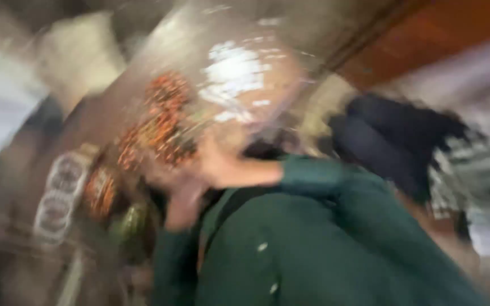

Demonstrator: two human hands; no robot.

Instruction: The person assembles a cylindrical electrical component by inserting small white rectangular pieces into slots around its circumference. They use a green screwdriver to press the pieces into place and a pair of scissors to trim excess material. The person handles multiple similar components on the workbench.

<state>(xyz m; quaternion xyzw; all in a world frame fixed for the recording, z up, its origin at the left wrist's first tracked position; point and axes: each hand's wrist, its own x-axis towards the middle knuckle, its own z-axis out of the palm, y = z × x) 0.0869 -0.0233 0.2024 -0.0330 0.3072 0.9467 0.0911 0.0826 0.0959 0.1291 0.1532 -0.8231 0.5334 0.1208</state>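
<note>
The view is heavily smeared by motion, so only rough shapes can be read. Two arms in dark green sleeves (324, 238) come up from the bottom of the frame and meet near the middle. The right hand (222, 167) reaches in from the right at the end of its sleeve, and the left hand (180, 204) rises just below and to the left of it; the two look close together, perhaps touching. Both sit against the lower edge of a clear plastic bag (222, 85) with bright glare on it, which spreads above the hands and shows orange-red patterned contents (163, 122) up and left of the fingers. Whether either hand is closed on the bag or merely lies against it cannot be told through the blur.
</note>
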